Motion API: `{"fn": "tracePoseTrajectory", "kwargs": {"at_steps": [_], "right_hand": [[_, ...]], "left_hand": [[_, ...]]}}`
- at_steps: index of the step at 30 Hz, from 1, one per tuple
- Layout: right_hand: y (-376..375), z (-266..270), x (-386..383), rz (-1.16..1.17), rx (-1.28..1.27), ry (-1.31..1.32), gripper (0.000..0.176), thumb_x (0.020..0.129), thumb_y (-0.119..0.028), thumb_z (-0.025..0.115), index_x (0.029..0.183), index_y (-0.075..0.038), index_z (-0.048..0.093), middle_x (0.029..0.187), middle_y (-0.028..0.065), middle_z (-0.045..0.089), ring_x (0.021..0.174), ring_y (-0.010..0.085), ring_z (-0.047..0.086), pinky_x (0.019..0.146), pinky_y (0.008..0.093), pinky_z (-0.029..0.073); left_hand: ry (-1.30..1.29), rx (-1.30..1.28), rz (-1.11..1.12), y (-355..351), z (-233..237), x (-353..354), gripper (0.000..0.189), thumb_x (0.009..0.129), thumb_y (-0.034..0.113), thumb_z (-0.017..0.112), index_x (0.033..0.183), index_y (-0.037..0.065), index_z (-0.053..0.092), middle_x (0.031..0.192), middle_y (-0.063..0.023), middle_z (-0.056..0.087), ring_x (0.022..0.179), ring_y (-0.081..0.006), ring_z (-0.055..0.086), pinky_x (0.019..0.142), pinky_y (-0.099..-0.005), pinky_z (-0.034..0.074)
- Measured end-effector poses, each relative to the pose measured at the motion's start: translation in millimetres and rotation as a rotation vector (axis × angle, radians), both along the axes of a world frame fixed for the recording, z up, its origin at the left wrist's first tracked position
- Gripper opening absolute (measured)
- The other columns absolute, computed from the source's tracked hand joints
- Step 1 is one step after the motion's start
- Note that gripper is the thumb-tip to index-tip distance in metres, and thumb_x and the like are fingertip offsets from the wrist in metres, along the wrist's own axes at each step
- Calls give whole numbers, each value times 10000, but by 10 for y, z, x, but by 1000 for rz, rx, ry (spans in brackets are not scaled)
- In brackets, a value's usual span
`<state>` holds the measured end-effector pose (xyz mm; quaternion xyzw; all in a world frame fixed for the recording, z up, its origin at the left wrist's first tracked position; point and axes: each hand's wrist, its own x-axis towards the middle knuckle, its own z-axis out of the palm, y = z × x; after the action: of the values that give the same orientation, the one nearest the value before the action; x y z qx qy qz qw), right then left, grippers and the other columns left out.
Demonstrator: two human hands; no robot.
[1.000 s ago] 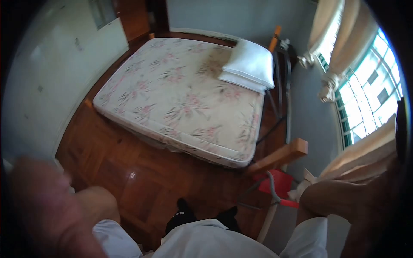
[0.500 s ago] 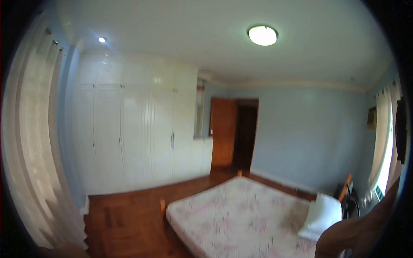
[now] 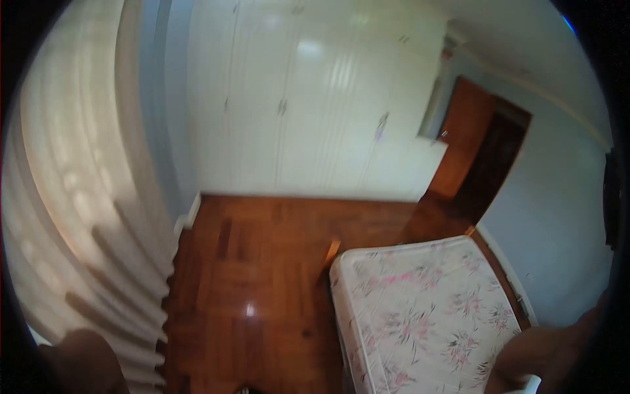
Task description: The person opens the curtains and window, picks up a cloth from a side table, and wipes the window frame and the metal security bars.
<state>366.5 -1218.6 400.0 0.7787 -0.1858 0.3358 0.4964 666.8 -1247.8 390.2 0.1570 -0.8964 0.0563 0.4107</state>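
Note:
At the bottom left, my left hand [image 3: 85, 360] shows as a dark, rounded shape in front of the beige curtain [image 3: 85, 197]; its fingers cannot be made out. My right hand [image 3: 525, 358] is at the lower right, over the edge of the floral mattress [image 3: 420, 315], with the arm running to the right edge of the view. Its fingers are hidden or blurred. A small white piece of something [image 3: 533, 384] shows just beneath it, too little to name.
White built-in wardrobes [image 3: 315, 118] line the far wall. An open brown door [image 3: 466, 138] stands beside a dark doorway. Wooden bed posts [image 3: 333, 253] rise at the mattress corners, above a brown parquet floor [image 3: 256, 282]. A pale blue wall is at right.
The view has tilted down and swung left, so the ceiling lamp and most of the pillow area have left it. More floor shows, and more of my left hand has come into view.

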Motion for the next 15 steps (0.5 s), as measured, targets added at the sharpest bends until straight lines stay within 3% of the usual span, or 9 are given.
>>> {"fn": "tracePoseTrajectory", "kwargs": {"at_steps": [7,15], "right_hand": [[-2189,-307,302,72,47,48,188,884,-132,650,995,19,647,792,141,652,672,238,586,602,389,494],[-4378,55,321,-99,50,21,204,868,-115,666,1022,17,647,798,133,660,677,241,593,603,385,493]], "left_hand": [[-9,10,167,-2050,-368,459,489,802,171,803,1129,24,471,1080,-138,647,977,-240,701,762,-352,677],[92,87,50,-4866,-84,707,470,816,66,811,1129,45,461,1102,-138,649,1052,-258,711,816,-385,692]]}}
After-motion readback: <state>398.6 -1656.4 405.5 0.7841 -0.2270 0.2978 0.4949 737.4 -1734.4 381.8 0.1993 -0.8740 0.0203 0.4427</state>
